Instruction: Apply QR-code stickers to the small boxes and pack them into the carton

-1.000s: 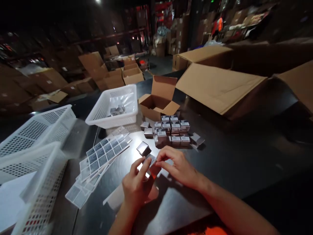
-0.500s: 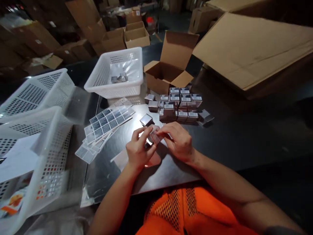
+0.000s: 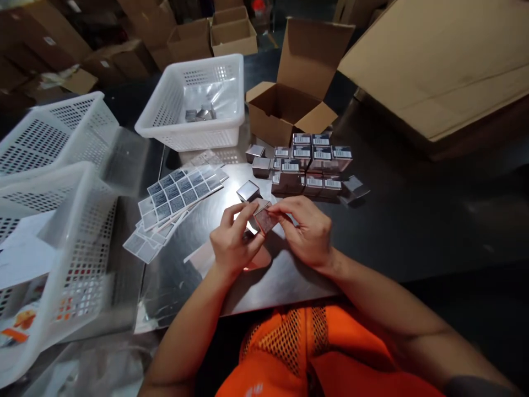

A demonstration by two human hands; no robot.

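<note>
Since the earlier frame, both hands have drawn slightly nearer the body, keeping the small shiny silver cardboard box [image 3: 264,219] pinched between them above the dark glossy surface [image 3: 413,220] near its front edge. Left hand [image 3: 233,242] grips its left side; right hand [image 3: 308,231] grasps its right side with fingertips. Just beyond lies a loose silver cube box [image 3: 248,191], then rows of barcode-labelled silver boxes [image 3: 309,165]. Sheets of grey stickers [image 3: 177,198] lie to the left, before a white perforated plastic basket [image 3: 194,105].

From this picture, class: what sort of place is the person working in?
Probably a warehouse packing bench: stacked cardboard cartons behind, label sheets on the table, and barcoded small boxes beside an open carton.
</note>
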